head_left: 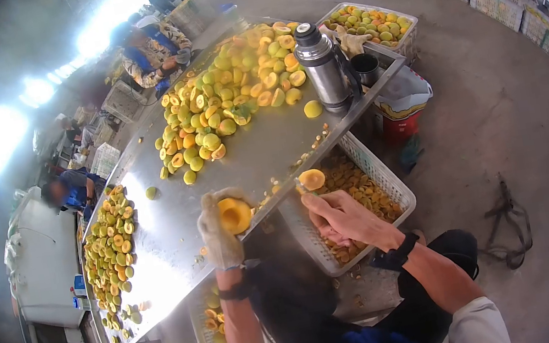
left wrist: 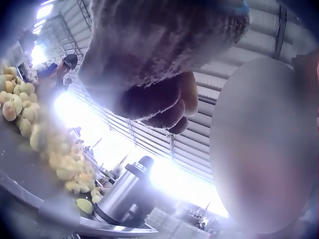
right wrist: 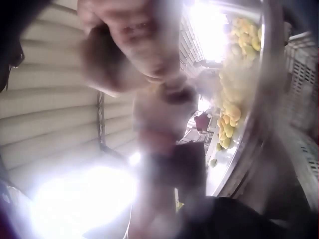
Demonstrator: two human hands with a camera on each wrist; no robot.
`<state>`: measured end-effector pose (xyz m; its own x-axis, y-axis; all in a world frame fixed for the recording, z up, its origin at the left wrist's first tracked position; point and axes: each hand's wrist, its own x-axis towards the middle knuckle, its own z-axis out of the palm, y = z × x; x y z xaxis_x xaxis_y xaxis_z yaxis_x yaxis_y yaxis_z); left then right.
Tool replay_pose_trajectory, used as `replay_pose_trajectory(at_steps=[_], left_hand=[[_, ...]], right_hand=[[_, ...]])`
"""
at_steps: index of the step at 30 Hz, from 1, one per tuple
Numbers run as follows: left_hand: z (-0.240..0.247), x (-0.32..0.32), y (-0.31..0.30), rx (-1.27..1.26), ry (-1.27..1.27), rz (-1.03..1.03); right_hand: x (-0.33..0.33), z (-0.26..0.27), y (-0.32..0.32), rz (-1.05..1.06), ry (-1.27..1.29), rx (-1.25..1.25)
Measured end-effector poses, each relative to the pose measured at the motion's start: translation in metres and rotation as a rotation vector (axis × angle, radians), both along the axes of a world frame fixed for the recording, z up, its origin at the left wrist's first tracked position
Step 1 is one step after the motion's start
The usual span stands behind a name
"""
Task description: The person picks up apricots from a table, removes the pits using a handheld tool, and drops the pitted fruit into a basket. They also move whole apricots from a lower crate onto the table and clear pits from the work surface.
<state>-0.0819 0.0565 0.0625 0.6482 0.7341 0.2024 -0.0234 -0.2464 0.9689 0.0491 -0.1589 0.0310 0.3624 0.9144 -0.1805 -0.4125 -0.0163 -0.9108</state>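
Note:
My left hand (head_left: pixel 221 249), in a pale knitted glove, holds a halved yellow peach (head_left: pixel 235 215) at the front edge of the metal table; its hollowed cut face shows. To its right, my bare right hand (head_left: pixel 348 216) grips a slim tool (head_left: pixel 301 187), mostly hidden by the fingers. Beside the tool's end is a round orange peach piece (head_left: pixel 312 180), over the rim of a white crate (head_left: pixel 391 185) of fruit scraps. The left wrist view shows the glove (left wrist: pixel 149 55) from below, its fingers curled. In the right wrist view the right hand (right wrist: pixel 134 45) is blurred.
Peaches (head_left: pixel 209 121) are heaped on the metal table (head_left: pixel 167 217), with a second pile (head_left: pixel 111 248) at the left. A steel thermos (head_left: pixel 326 73) and a dark cup (head_left: pixel 365 69) stand near the right corner. Beyond sits a crate of peaches (head_left: pixel 373 23). A person (head_left: pixel 152 54) works across the table.

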Motion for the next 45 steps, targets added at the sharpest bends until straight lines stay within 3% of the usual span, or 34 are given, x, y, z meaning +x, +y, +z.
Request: replay_pose_trajectory(at_steps=[1,4,5,8,11,14,16,20,22,25,28,29,32,33,37,41,45], left_hand=[[0.007,-0.026,0.007,0.104,0.067,0.062],[0.015,-0.112,0.024,0.153,0.296,0.175],[0.008,-0.138,0.032,0.187,0.372,0.222],[-0.027,-0.213,0.067,0.63,0.83,0.144],[-0.063,-0.254,0.1,1.063,1.288,0.03],[-0.067,-0.219,0.129,1.123,0.922,0.114],[-0.058,-0.154,0.133,0.432,0.805,0.335],[-0.085,-0.045,0.193,0.286,0.645,0.288],[-0.121,0.003,0.244,0.53,0.679,0.304],[-0.125,0.072,0.276,0.782,0.812,0.372],[-0.142,0.12,0.307,0.725,0.886,0.395],[-0.16,0.124,0.321,0.794,0.804,0.349],[-0.156,0.146,0.31,0.116,0.832,0.193],[-0.156,0.147,0.303,-0.044,0.63,0.162],[-0.178,0.142,0.294,-0.084,0.447,0.181],[-0.176,0.127,0.26,0.048,0.377,-0.007],[-0.123,0.108,0.182,-0.091,0.328,-0.223]], right_hand=[[0.0,-0.024,0.01,-0.225,-0.557,0.04],[0.001,-0.044,0.012,-0.205,-0.978,-0.22],[-0.001,-0.039,0.011,-0.176,-0.987,-0.274],[-0.005,-0.077,0.011,-0.144,-1.087,-0.271],[-0.006,-0.061,0.009,-0.081,-1.085,-0.412],[-0.006,-0.057,0.011,-0.099,-1.112,-0.425],[-0.005,-0.059,0.015,-0.137,-1.127,-0.385],[-0.003,-0.059,0.025,-0.127,-1.172,-0.417],[-0.001,-0.057,0.029,-0.134,-1.196,-0.431],[0.005,-0.05,0.035,-0.102,-1.226,-0.465],[0.01,-0.046,0.041,-0.145,-1.232,-0.456],[0.01,-0.046,0.041,-0.156,-1.238,-0.455],[0.012,-0.053,0.043,-0.238,-1.23,-0.397],[0.013,-0.053,0.042,-0.237,-1.23,-0.4],[0.015,-0.049,0.038,-0.259,-1.236,-0.372],[0.011,-0.044,0.031,-0.225,-1.221,-0.366],[0.004,-0.033,0.029,-0.321,-1.197,-0.27]])
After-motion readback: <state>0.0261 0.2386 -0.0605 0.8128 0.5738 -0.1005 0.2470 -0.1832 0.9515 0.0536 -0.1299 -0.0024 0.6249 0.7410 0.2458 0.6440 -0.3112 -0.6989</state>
